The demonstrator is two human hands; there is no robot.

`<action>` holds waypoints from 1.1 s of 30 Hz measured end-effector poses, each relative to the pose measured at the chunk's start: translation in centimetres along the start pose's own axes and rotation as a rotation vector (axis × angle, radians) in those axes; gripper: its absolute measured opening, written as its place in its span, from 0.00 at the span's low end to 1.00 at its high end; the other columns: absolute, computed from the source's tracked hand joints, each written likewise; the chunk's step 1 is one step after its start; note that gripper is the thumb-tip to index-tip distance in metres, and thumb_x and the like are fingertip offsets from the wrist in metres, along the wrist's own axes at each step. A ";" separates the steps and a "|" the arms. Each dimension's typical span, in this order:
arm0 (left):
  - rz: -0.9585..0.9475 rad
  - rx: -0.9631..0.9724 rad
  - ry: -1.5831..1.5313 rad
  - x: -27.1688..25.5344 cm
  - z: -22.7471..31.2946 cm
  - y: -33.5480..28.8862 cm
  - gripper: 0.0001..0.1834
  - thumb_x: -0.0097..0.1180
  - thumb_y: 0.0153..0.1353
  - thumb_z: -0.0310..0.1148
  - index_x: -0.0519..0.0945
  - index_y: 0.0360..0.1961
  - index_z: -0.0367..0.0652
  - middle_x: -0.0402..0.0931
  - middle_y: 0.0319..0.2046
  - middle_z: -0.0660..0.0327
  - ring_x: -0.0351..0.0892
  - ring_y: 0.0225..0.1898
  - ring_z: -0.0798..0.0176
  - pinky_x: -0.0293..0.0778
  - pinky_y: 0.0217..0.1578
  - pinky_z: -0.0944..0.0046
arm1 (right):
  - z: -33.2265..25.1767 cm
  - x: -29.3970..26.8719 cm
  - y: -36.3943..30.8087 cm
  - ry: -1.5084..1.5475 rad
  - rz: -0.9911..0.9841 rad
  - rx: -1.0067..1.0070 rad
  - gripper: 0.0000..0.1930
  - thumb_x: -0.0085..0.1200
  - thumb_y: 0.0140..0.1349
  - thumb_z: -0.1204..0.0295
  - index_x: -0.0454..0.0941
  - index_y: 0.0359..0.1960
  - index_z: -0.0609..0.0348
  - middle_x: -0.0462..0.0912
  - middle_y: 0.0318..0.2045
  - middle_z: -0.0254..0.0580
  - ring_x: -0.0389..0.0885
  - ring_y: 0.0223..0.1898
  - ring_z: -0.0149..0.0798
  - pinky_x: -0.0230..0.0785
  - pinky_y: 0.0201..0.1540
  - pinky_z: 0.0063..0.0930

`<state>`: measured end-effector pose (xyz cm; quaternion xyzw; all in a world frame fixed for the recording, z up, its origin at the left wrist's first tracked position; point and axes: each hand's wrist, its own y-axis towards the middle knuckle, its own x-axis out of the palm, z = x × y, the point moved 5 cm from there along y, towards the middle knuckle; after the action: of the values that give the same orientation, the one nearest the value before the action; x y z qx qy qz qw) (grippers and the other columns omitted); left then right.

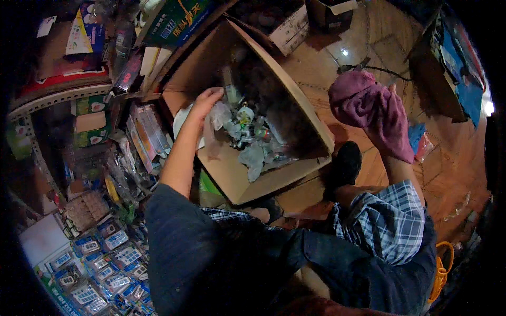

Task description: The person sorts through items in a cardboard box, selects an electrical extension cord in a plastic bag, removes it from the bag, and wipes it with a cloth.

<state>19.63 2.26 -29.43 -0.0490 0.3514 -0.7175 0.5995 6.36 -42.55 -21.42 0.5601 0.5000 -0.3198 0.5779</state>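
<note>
My left hand (207, 104) is over the left side of an open cardboard box (236, 188), its fingers curled together. What they hold, if anything, is too dim to make out. Close below the fingers is a clear plastic bag (221, 115). Inside the box lies a jumble of crumpled clear bags (252, 159) and small mixed pieces. To the right of the box, my right hand (393, 90) is raised and mostly covered by a dusky pink cloth (363, 102), which it grips. The cloth hangs down over the wrist.
Packaged goods in blue-and-white blister packs (108, 268) fill the lower left. Shelving with a perforated metal edge (63, 97) stands at left. A blue-sided carton (453, 79) is at far right, a black shoe (348, 162) beside the box, an orange plastic item (441, 268) at lower right.
</note>
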 end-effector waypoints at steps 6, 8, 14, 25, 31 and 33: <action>-0.479 0.038 -0.918 7.1 10.1 -5.6 0.32 0.36 0.59 0.61 0.72 0.43 0.42 0.61 0.16 0.66 0.60 0.20 0.68 0.60 0.22 0.69 | 1.1 1.0 0.0 0.065 -0.035 0.026 0.32 0.56 0.47 0.62 0.62 0.53 0.66 0.65 0.53 0.56 0.60 0.56 0.59 0.55 0.58 0.42; -0.601 0.155 -1.071 12.0 14.5 -5.8 0.33 0.35 0.59 0.62 0.71 0.45 0.42 0.60 0.16 0.65 0.59 0.20 0.68 0.60 0.23 0.68 | 3.4 1.8 -1.4 -0.086 -0.005 0.058 0.29 0.54 0.50 0.66 0.62 0.54 0.65 0.62 0.55 0.55 0.60 0.57 0.56 0.54 0.58 0.39; -0.759 0.339 -1.082 19.4 16.5 -0.3 0.33 0.40 0.55 0.63 0.70 0.44 0.43 0.68 0.21 0.60 0.68 0.26 0.58 0.66 0.32 0.57 | 0.3 4.0 -1.2 2.300 -0.057 0.645 0.23 0.47 0.59 0.59 0.66 0.51 0.64 0.75 0.43 0.42 0.76 0.38 0.36 0.70 0.40 0.29; -0.484 0.119 -0.836 37.6 20.4 -7.3 0.26 0.38 0.62 0.54 0.70 0.48 0.44 0.71 0.42 0.61 0.70 0.44 0.60 0.69 0.43 0.59 | -0.7 4.2 -2.6 1.227 -0.308 0.582 0.17 0.51 0.46 0.76 0.73 0.41 0.60 0.75 0.44 0.44 0.72 0.46 0.42 0.67 0.48 0.34; -0.745 0.275 -0.123 35.4 18.5 -10.9 0.24 0.42 0.63 0.44 0.68 0.53 0.36 0.69 0.49 0.57 0.69 0.50 0.65 0.67 0.48 0.64 | -0.5 10.3 -4.9 1.216 -0.225 0.364 0.15 0.53 0.44 0.74 0.75 0.37 0.61 0.77 0.37 0.47 0.74 0.43 0.42 0.68 0.45 0.33; -0.646 0.250 -0.193 31.4 19.3 -10.3 0.19 0.44 0.63 0.39 0.71 0.50 0.36 0.74 0.43 0.56 0.75 0.41 0.66 0.70 0.44 0.67 | -0.5 3.6 -1.0 1.437 -0.119 0.183 0.13 0.52 0.44 0.76 0.74 0.35 0.62 0.75 0.38 0.49 0.73 0.41 0.47 0.67 0.44 0.37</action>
<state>11.91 -34.10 -20.21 -0.1513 0.1690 -0.8995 0.3734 6.39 -41.52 -25.06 0.6499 0.7570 0.0557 0.0394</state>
